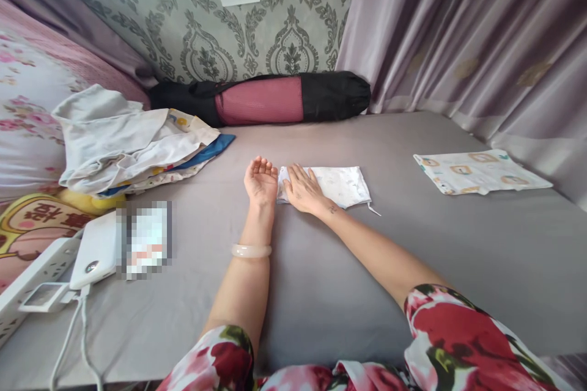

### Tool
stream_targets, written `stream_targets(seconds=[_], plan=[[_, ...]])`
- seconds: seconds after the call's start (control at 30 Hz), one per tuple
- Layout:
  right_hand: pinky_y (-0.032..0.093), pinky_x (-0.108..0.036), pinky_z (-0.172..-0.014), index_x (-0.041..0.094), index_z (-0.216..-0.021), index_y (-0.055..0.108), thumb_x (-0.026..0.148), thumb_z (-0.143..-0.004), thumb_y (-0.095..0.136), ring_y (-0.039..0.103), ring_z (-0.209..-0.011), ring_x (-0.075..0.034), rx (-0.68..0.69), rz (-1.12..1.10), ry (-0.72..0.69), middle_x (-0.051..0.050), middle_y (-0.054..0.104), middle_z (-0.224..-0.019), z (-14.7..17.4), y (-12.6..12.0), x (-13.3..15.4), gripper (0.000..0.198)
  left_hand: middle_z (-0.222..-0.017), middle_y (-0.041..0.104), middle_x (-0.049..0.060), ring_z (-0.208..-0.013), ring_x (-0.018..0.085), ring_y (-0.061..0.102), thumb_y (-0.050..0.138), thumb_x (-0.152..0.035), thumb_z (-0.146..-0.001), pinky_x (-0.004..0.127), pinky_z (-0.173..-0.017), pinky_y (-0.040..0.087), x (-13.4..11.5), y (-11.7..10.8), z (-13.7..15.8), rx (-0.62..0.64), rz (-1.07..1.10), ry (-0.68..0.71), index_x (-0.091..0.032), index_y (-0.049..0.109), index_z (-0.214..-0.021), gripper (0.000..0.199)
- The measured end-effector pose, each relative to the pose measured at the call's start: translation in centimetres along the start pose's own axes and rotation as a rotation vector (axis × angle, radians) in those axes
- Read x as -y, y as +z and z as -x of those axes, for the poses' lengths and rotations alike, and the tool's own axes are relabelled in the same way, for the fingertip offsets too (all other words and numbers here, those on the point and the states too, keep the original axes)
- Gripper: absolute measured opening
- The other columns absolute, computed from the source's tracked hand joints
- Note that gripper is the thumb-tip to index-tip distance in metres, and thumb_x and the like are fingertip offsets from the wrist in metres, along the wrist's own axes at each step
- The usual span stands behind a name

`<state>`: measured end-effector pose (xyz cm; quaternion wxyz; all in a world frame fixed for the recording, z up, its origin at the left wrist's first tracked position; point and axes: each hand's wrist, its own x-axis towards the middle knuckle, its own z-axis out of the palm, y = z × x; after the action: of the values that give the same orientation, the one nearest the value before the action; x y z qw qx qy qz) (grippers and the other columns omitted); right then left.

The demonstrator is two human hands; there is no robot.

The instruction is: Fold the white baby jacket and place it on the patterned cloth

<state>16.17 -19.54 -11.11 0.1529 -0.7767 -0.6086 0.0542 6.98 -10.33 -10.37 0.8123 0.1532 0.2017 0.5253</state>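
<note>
A small white folded cloth garment [342, 184] with faint prints lies flat on the grey sheet, a thin tie string sticking out at its near right corner. My right hand [302, 189] rests palm down on its left part, fingers stretched out and slightly spread. Just left of the cloth, my left hand [261, 180] lies palm up with fingers loosely curled and nothing in it. Its edge is close to the cloth's left side; whether they touch I cannot tell.
Rumpled clothes [137, 140] are piled at left. A folded printed cloth [481, 171] lies at right. A black and pink rolled bag [261, 99] runs along the wall. At near left are a power bank [98, 247], a power strip [41, 275] and cables [82, 336].
</note>
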Motion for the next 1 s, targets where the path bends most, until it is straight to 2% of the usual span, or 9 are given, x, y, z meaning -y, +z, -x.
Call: stream_targets(seconds=[0.1,0.17,0.27,0.37,0.5,0.57,0.63,0.73,1.0], plan=[[0.012,-0.048,-0.121,0.005,-0.151,0.033,0.036,-0.101,0.021,0.022,-0.148,-0.026,-0.025,0.029,0.031,-0.016,0.027,-0.159,1.1,-1.0,-1.9,0.060,-0.069,0.066,0.000,-0.062,0.008,0.062,0.052,-0.023,-0.089,0.020,-0.065,0.046,0.5,0.4,0.1,0.006,-0.072,-0.032,-0.019,0.066,-0.073,0.021],[0.011,-0.048,-0.120,0.005,-0.151,0.034,0.035,-0.101,0.021,0.021,-0.149,-0.026,-0.034,0.046,0.055,-0.016,0.027,-0.160,2.0,-1.6,-3.3,0.059,-0.072,0.066,0.001,-0.064,0.009,0.063,0.054,-0.023,-0.089,0.020,-0.065,0.046,1.2,0.6,0.2,0.016,-0.201,-0.025,-0.019,0.067,-0.074,0.020],[0.011,-0.048,-0.121,0.005,-0.151,0.033,0.035,-0.101,0.020,0.020,-0.149,-0.026,-0.034,0.054,0.103,-0.015,0.028,-0.159,3.0,-2.2,-5.1,0.059,-0.077,0.068,0.003,-0.073,0.013,0.065,0.055,-0.021,-0.087,0.022,-0.069,0.047,2.6,0.7,0.4,0.086,-0.552,0.108,-0.019,0.069,-0.079,0.016],[0.012,-0.047,-0.120,0.003,-0.151,0.032,0.035,-0.101,0.020,0.021,-0.148,-0.027,-0.034,0.055,0.142,-0.017,0.028,-0.159,3.7,-2.2,-6.2,0.060,-0.085,0.071,0.005,-0.090,0.018,0.065,0.061,-0.013,-0.082,0.027,-0.087,0.046,4.2,0.4,0.9,0.213,-0.957,0.280,-0.022,0.071,-0.084,0.014],[0.014,-0.047,-0.120,0.002,-0.150,0.032,0.036,-0.101,0.021,0.023,-0.148,-0.028,-0.043,0.069,0.151,-0.019,0.030,-0.158,3.9,-1.5,-6.5,0.061,-0.111,0.071,0.008,-0.122,0.026,0.056,0.064,-0.009,-0.078,0.040,-0.114,0.028,5.7,-0.4,1.5,0.429,-1.282,0.379,-0.025,0.071,-0.093,0.023],[0.015,-0.047,-0.119,0.002,-0.150,0.033,0.036,-0.101,0.022,0.025,-0.147,-0.029,-0.059,0.079,0.141,-0.019,0.032,-0.157,3.9,-1.2,-6.5,0.060,-0.121,0.068,0.010,-0.131,0.029,0.050,0.064,-0.014,-0.080,0.045,-0.118,0.018,6.0,-0.8,1.7,0.520,-1.415,0.401,-0.025,0.069,-0.098,0.021],[0.015,-0.047,-0.119,0.003,-0.149,0.034,0.036,-0.101,0.023,0.027,-0.146,-0.029,-0.073,0.083,0.138,-0.019,0.035,-0.155,3.9,-1.0,-6.5,0.059,-0.127,0.065,0.012,-0.134,0.031,0.046,0.061,-0.020,-0.083,0.049,-0.119,0.015,6.3,-1.1,1.8,0.576,-1.543,0.419,-0.024,0.067,-0.101,0.020],[0.016,-0.047,-0.119,0.004,-0.149,0.035,0.035,-0.101,0.024,0.028,-0.145,-0.029,-0.084,0.079,0.144,-0.018,0.038,-0.154,3.8,-0.8,-6.5,0.058,-0.131,0.063,0.014,-0.135,0.032,0.045,0.056,-0.025,-0.087,0.052,-0.118,0.015,6.4,-1.4,1.7,0.608,-1.645,0.447,-0.024,0.065,-0.103,0.019],[0.016,-0.048,-0.119,0.006,-0.149,0.035,0.035,-0.102,0.023,0.027,-0.146,-0.028,-0.075,0.031,0.180,-0.017,0.037,-0.155,4.1,-1.5,-6.5,0.057,-0.130,0.064,0.014,-0.136,0.032,0.045,0.055,-0.028,-0.087,0.052,-0.119,0.012,6.2,-1.1,1.8,0.631,-1.661,0.485,-0.024,0.065,-0.106,0.021]])
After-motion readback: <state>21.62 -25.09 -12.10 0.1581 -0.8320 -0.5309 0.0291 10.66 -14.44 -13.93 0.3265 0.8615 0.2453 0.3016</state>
